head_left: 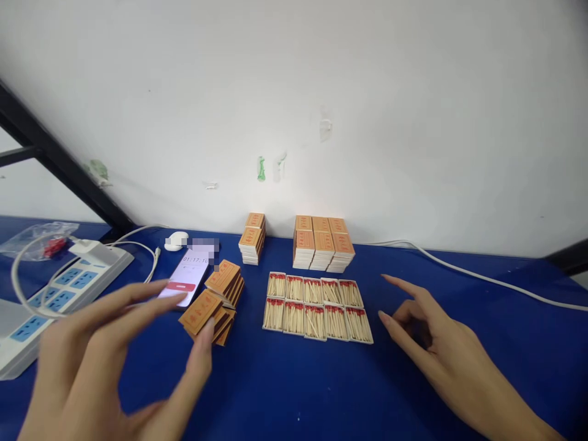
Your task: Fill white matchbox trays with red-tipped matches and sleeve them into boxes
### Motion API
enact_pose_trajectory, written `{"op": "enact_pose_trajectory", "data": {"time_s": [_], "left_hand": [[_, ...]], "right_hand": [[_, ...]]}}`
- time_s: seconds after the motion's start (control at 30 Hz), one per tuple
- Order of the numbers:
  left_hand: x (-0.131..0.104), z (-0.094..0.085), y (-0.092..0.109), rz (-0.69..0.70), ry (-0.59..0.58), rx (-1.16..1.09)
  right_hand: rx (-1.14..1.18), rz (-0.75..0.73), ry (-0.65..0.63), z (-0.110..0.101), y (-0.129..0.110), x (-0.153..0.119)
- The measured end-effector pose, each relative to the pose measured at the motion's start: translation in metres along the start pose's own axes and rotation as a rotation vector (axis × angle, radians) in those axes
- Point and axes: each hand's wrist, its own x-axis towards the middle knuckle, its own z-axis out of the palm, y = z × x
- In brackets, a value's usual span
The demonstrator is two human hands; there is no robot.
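Note:
My left hand (110, 361) is raised at the lower left, fingers and thumb apart with nothing between them. Just beyond its thumb stand stacked matchbox sleeves (223, 275), partly covered by the hand. Over on the right, my right hand (436, 343) hovers beside the matchbox trays, thumb and forefinger spread and holding nothing. Two rows of open matchbox trays (316, 306) full of red-tipped matches lie side by side between the hands. Behind them, several stacks of closed matchboxes (321, 242) stand against the wall, with a smaller pair of stacks (252, 237) to their left.
A phone (195, 266) showing a timer lies left of the sleeves, near a white mouse (176, 241). Further left are a power strip (68, 288) with cables and a plastic bag (34, 242). A white cable (450, 277) crosses the blue table (294, 386) at right.

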Motion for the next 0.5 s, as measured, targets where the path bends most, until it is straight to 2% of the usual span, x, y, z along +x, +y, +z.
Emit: {"op": "enact_pose_trajectory", "data": {"time_s": [0.07,0.1,0.2,0.33,0.5], "left_hand": [[0.006,0.001,-0.002,-0.141,-0.086,0.106],[0.005,0.003,-0.002,-0.158,-0.197,0.117],[-0.005,0.009,-0.007,-0.176,-0.219,0.136],[-0.016,0.012,-0.012,-0.206,-0.19,0.121],[-0.021,0.01,-0.015,-0.143,-0.175,0.135]], "right_hand": [[-0.011,-0.006,0.016,-0.002,0.0,0.0],[-0.014,-0.008,0.014,-0.002,-0.001,-0.001],[-0.014,-0.009,0.003,-0.002,-0.004,-0.002],[-0.027,-0.016,-0.006,0.0,-0.006,-0.004],[-0.03,-0.03,-0.007,-0.001,-0.005,-0.004]]}}
